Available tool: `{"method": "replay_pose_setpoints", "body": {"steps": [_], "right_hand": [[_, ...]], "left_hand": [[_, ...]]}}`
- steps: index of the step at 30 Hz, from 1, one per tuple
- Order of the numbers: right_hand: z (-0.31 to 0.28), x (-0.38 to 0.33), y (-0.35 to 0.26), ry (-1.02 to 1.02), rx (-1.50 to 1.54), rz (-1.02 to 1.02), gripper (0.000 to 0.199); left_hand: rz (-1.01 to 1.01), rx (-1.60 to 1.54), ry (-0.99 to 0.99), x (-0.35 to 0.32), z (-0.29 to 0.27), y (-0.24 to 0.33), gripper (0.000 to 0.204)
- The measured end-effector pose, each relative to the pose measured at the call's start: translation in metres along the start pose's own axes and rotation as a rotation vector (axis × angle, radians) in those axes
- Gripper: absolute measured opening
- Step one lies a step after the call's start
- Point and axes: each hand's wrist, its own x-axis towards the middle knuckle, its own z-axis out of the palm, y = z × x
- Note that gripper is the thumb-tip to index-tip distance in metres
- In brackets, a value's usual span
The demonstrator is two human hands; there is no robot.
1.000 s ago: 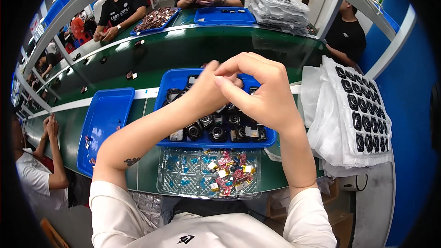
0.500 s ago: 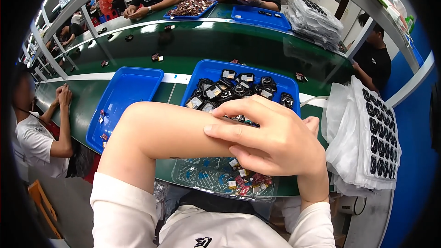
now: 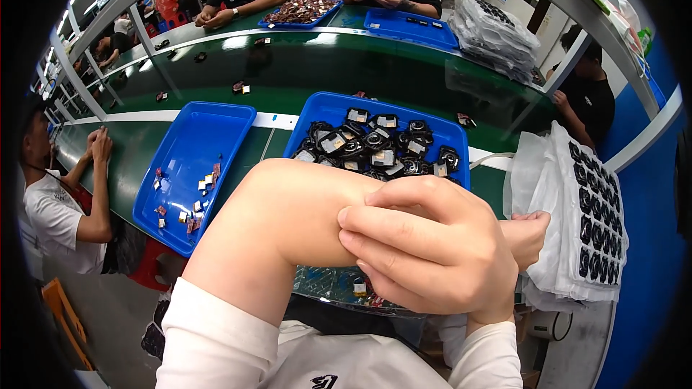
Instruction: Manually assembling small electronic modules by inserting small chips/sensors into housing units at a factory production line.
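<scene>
My left forearm (image 3: 288, 223) lies across the front of the view, bare below a white sleeve. My right hand (image 3: 425, 245) is wrapped over it near the wrist, fingertips pressing into the skin. My left hand (image 3: 528, 234) sticks out to the right behind it, fingers curled, with nothing visible in it. Just beyond my arms stands a blue tray (image 3: 447, 133) heaped with small black parts. Under my arms a clear tray (image 3: 328, 284) of small coloured pieces is mostly hidden.
A second blue tray (image 3: 209, 130) at the left holds a few small pieces. White bagged sheets of black parts (image 3: 584, 223) are stacked at the right. A green conveyor (image 3: 303, 65) runs across, with people seated beyond it and one at my left.
My hands were raised together over the blue tray. They came down, my left forearm swung across in front, and my right hand closed over it.
</scene>
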Motion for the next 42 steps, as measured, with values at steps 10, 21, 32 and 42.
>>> {"method": "replay_pose_setpoints", "body": {"steps": [10, 21, 32, 42], "right_hand": [[0.001, -0.002, -0.001, -0.046, -0.036, -0.022, 0.027], [-0.002, 0.000, 0.003, -0.165, -0.022, -0.013, 0.030], [0.023, 0.001, 0.006, -0.157, -0.005, 0.035, 0.055], [0.035, 0.002, 0.017, -0.088, 0.036, -0.091, 0.036]], "left_hand": [[-0.048, -0.013, -0.003, -0.026, -0.013, -0.001, 0.030], [-0.056, -0.141, -0.010, -0.041, 0.003, 0.023, 0.031], [-0.026, -0.245, 0.009, -0.042, 0.014, 0.037, 0.032], [0.004, -0.329, -0.014, -0.050, 0.017, 0.046, 0.033]]}}
